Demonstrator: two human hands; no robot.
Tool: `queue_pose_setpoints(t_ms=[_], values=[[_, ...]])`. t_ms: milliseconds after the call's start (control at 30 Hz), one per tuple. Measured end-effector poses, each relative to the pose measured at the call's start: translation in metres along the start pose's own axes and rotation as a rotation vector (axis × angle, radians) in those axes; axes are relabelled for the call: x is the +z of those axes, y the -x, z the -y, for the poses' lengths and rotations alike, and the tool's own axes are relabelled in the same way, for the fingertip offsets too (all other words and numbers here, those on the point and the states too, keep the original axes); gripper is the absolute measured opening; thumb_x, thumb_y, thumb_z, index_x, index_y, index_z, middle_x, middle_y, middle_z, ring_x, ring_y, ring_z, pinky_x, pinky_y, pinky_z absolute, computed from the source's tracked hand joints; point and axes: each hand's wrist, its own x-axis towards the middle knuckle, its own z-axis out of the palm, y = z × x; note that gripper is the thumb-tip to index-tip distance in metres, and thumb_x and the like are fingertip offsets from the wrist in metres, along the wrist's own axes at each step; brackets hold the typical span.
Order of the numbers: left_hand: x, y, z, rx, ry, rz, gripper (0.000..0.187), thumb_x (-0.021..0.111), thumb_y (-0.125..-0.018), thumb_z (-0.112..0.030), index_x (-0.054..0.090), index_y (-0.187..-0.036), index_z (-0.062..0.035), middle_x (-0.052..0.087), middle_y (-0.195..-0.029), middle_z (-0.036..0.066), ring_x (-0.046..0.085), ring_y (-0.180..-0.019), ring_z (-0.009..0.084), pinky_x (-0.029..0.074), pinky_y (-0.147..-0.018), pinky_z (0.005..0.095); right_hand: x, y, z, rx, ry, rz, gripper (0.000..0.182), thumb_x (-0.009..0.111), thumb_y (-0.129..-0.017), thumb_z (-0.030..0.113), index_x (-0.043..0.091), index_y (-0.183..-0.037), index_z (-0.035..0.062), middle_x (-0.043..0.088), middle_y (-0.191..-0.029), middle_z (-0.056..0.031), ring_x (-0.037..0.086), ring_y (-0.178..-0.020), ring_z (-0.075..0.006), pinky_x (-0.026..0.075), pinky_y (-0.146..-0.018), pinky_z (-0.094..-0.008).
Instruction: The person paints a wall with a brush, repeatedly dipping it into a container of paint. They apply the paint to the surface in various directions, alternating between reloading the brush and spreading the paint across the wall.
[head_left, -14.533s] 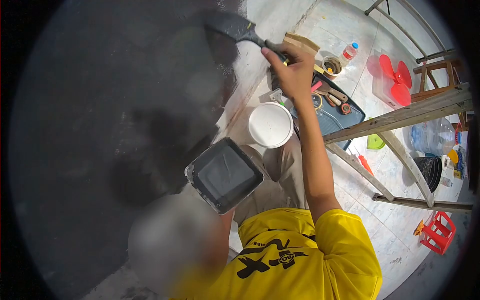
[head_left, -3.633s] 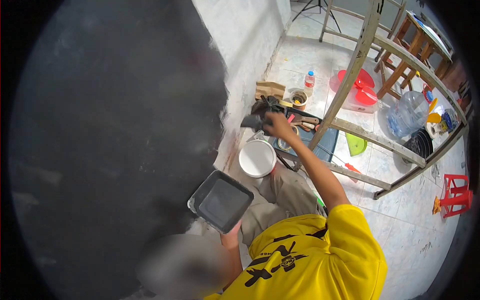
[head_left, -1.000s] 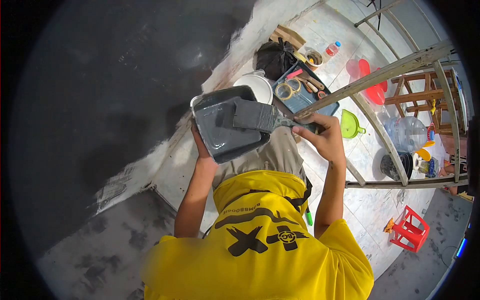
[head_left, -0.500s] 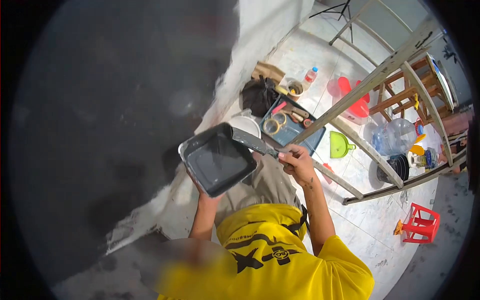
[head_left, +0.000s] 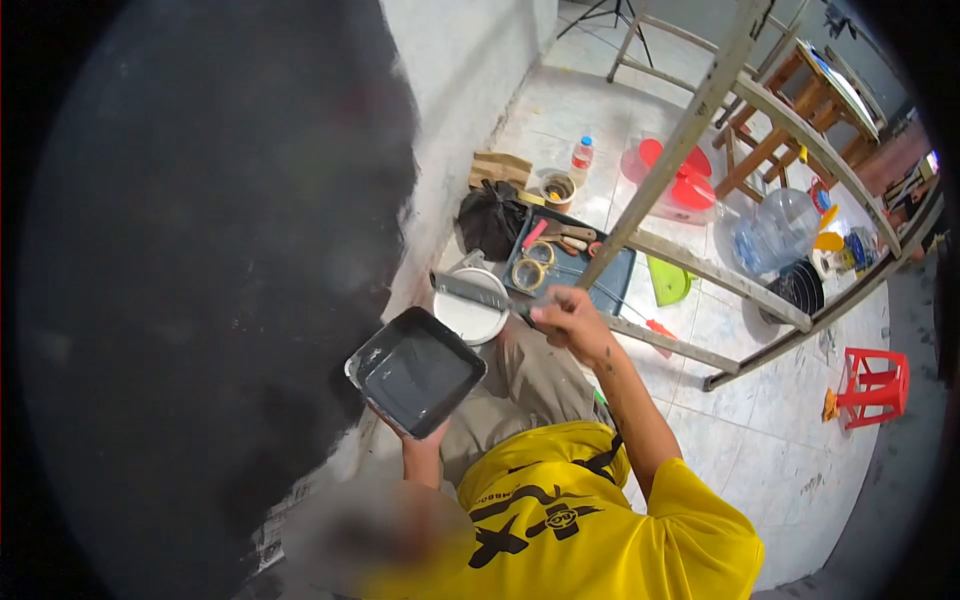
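Note:
A square dark tray [head_left: 415,375] with a pale-smeared rim is held up by my left hand [head_left: 425,438], whose fingers are mostly hidden under it. Grey material coats its bottom and sides. My right hand [head_left: 568,320] grips a putty knife [head_left: 470,291] by the handle, its dark-smeared blade pointing left, above and apart from the tray. Behind the blade, a white round lid or bucket [head_left: 465,322] stands on the floor. To my left rises a wall with a dark grey coat [head_left: 220,220] that ends in a ragged edge against white.
A blue-grey tray [head_left: 610,275] with tape rolls and tools lies ahead, beside a black bag [head_left: 490,222] and a bottle [head_left: 582,158]. A ladder frame [head_left: 720,270] crosses the right side. Farther right are a green dustpan [head_left: 668,282], a water jug [head_left: 775,235] and a red stool [head_left: 873,388].
The putty knife has lifted off the tray's edge and moved left and up from it, over the white round lid. The tray sits slightly lower in view, and the view has shifted.

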Motion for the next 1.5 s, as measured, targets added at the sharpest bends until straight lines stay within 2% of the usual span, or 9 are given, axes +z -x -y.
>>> queue_pose_setpoints(t_ms=[200, 433, 600, 800, 900, 1100, 1233, 1400, 1500], values=[[0.004, 0.019, -0.001, -0.039, -0.018, -0.022, 0.063, 0.043, -0.099, -0.05, 0.038, -0.148, -0.0116, 0.039, -0.152, 0.014, 0.036, -0.137, 0.0424, 0.027, -0.109, 0.0676, 0.005, -0.1, 0.086, -0.488, 0.3, -0.169, 0.022, 0.078, -0.083, 0.023, 0.064, -0.081, 0.0059, 0.05, -0.062, 0.0041, 0.042, -0.05, -0.0048, 0.028, -0.044, -0.0238], [0.038, 0.036, 0.001, -0.002, -0.104, 0.035, 0.073, 0.044, -0.093, -0.061, 0.039, -0.148, -0.0147, 0.04, -0.152, 0.014, 0.035, -0.138, 0.0457, 0.026, -0.106, 0.0736, 0.021, -0.262, 0.158, -0.643, 0.334, -0.221, 0.022, 0.08, -0.081, 0.02, 0.071, -0.085, 0.001, 0.054, -0.061, 0.0012, 0.038, -0.045, -0.0043, 0.025, -0.041, -0.023], [0.048, 0.038, 0.003, 0.045, -0.237, 0.065, 0.087, 0.048, -0.082, -0.077, 0.041, -0.147, -0.0197, 0.041, -0.152, 0.011, 0.035, -0.138, 0.0437, 0.028, -0.104, 0.0729, 0.02, -0.314, 0.161, -0.725, 0.56, -0.347, 0.03, 0.083, -0.076, 0.027, 0.074, -0.086, 0.0003, 0.064, -0.065, -0.0055, 0.051, -0.051, -0.0106, 0.039, -0.048, -0.0277], [0.052, 0.036, 0.0, 0.076, -0.366, -0.044, 0.08, 0.046, -0.087, -0.072, 0.042, -0.147, -0.0188, 0.042, -0.151, 0.012, 0.036, -0.138, 0.0427, 0.029, -0.104, 0.0726, -0.007, -0.335, 0.141, -0.731, 1.154, -0.41, 0.029, 0.084, -0.068, 0.032, 0.077, -0.079, 0.0055, 0.07, -0.073, -0.0156, 0.069, -0.067, -0.0278, 0.054, -0.068, -0.0373], [0.054, 0.033, -0.006, 0.056, -0.074, 0.177, 0.087, 0.073, -0.088, -0.032, 0.018, -0.153, -0.0134, 0.035, -0.153, 0.012, 0.039, -0.137, 0.0292, 0.044, -0.107, 0.0522, 0.004, -0.329, 0.165, -0.891, 1.158, -0.434, 0.032, 0.085, -0.068, 0.033, 0.077, -0.081, 0.0051, 0.07, -0.072, -0.0153, 0.068, -0.065, -0.0282, 0.054, -0.067, -0.0377], [0.056, 0.033, -0.004, 0.06, -0.277, 0.069, 0.081, 0.048, -0.085, -0.073, 0.043, -0.146, -0.0196, 0.042, -0.151, 0.01, 0.037, -0.137, 0.0423, 0.028, -0.104, 0.0722, 0.052, -0.311, 0.26, -1.136, 0.584, -0.326, 0.032, 0.084, -0.072, 0.031, 0.076, -0.082, 0.0023, 0.069, -0.066, -0.009, 0.061, -0.058, -0.0145, 0.048, -0.057, -0.0301], [0.046, 0.027, -0.009, 0.116, -0.367, 0.069, 0.081, 0.048, -0.086, -0.072, 0.041, -0.147, -0.0195, 0.041, -0.151, 0.01, 0.036, -0.138, 0.0414, 0.03, -0.104, 0.071, 0.038, -0.334, 0.22, -1.097, 0.561, -0.27, 0.026, 0.083, -0.076, 0.025, 0.073, -0.077, 0.0007, 0.062, -0.059, -0.006, 0.048, -0.054, -0.0085, 0.039, -0.051, -0.0287], [0.031, 0.032, -0.004, 0.226, -0.703, 0.181, 0.08, 0.049, -0.092, -0.065, 0.028, -0.152, -0.0166, 0.036, -0.153, 0.01, 0.036, -0.139, 0.0361, 0.037, -0.104, 0.067, -0.033, -0.363, 0.068, -0.733, 0.849, -0.33, 0.034, 0.086, -0.071, 0.033, 0.071, -0.074, 0.0024, 0.064, -0.062, -0.0098, 0.06, -0.058, -0.0173, 0.047, -0.057, -0.0319], [0.057, 0.04, -0.002, 0.048, -0.199, 0.144, 0.08, 0.043, -0.091, -0.07, 0.031, -0.151, -0.0174, 0.036, -0.153, 0.009, 0.037, -0.139, 0.0377, 0.038, -0.103, 0.0683, -0.089, -0.408, -0.021, -0.685, 1.197, -0.364, 0.023, 0.078, -0.071, 0.024, 0.073, -0.079, 0.0027, 0.069, -0.07, -0.0159, 0.068, -0.069, -0.0268, 0.053, -0.066, -0.0391]])
